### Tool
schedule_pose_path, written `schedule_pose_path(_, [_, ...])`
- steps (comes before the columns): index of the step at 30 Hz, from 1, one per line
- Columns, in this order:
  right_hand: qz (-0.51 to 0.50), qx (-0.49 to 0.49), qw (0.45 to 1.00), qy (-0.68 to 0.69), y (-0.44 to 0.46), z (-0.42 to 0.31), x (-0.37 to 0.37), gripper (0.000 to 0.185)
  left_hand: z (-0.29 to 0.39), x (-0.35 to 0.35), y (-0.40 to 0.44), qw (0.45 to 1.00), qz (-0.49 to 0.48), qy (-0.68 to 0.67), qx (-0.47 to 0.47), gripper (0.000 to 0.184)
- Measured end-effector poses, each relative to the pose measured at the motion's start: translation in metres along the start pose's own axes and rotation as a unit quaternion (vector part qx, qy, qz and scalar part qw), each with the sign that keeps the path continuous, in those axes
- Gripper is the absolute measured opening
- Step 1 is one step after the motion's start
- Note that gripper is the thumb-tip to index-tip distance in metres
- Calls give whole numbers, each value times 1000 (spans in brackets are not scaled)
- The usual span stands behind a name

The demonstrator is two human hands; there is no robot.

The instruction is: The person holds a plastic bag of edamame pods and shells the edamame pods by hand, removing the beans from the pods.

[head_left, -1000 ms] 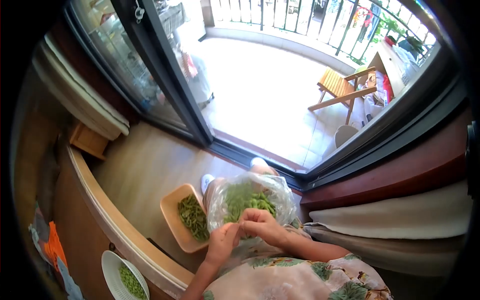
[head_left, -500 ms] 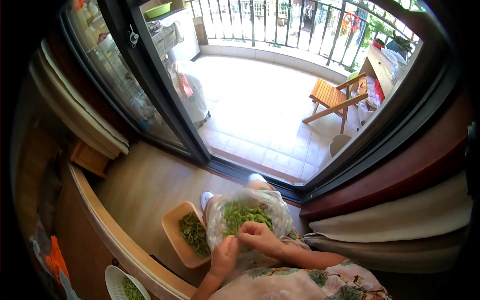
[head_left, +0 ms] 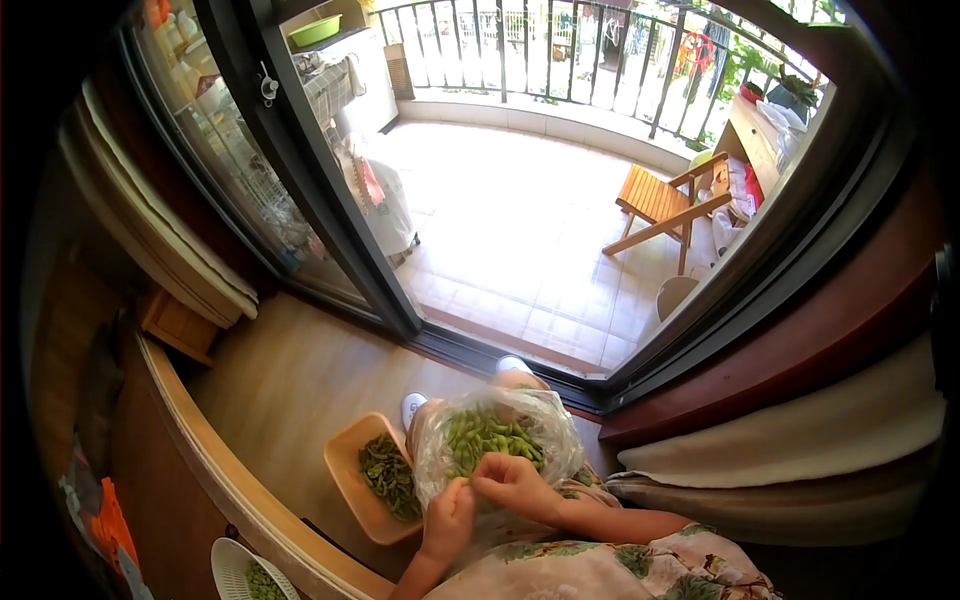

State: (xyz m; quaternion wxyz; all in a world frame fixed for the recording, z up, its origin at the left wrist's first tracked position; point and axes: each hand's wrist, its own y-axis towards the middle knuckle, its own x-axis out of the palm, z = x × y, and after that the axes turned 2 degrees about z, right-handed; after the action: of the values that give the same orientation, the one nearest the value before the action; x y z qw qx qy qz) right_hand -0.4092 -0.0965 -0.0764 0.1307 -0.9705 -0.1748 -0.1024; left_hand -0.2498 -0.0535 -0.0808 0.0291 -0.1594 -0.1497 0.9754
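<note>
A clear plastic bag [head_left: 560,425] of green pods [head_left: 495,437] lies open on the lap. Over its near edge, my left hand [head_left: 450,515] and my right hand [head_left: 517,487] meet with pinched fingertips. Something small and green, seemingly a pod, shows between them; which hand grips it is hard to make out. Left of the bag stands an orange-tan bin [head_left: 345,450] with darker green pods or shells [head_left: 388,475] inside. At the lower left, a white basket [head_left: 228,565] holds light green beans [head_left: 263,583].
A curved wooden edge [head_left: 235,485] runs along the left. Ahead are the dark sliding door frame [head_left: 345,220] and a balcony with a wooden folding chair [head_left: 655,195]. Curtains [head_left: 780,430] hang at the right. An orange item [head_left: 113,525] lies at far left.
The view has tilted up, so the bag, bin and basket sit lower in the picture. Both hands stay pinched together over the bag's near edge.
</note>
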Motion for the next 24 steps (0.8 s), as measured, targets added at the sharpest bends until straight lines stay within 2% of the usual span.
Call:
schedule_pose_path(2, [7,-26,999,-47,-3,-3,3,9,1,0,0,1000,7,-4,3,26])
schedule_pose_path(11, [9,15,999,-32,-5,-17,7,8,6,-2,-1,999,-21,-31,-12,27])
schedule_pose_path(16, [9,-13,999,-52,-3,-19,6,8,4,-3,0,997,-40,-60,-28,26])
schedule_pose_path(19, [9,-11,999,-34,-4,-19,6,8,6,-1,0,989,-57,-131,-32,13])
schedule_pose_path(22, [13,-13,997,-71,-5,-15,6,8,10,-1,0,989,-57,-131,-26,14])
schedule_pose_path(24, [17,-46,992,-119,-6,-14,6,8,1,-3,1,982,-60,-163,-67,23])
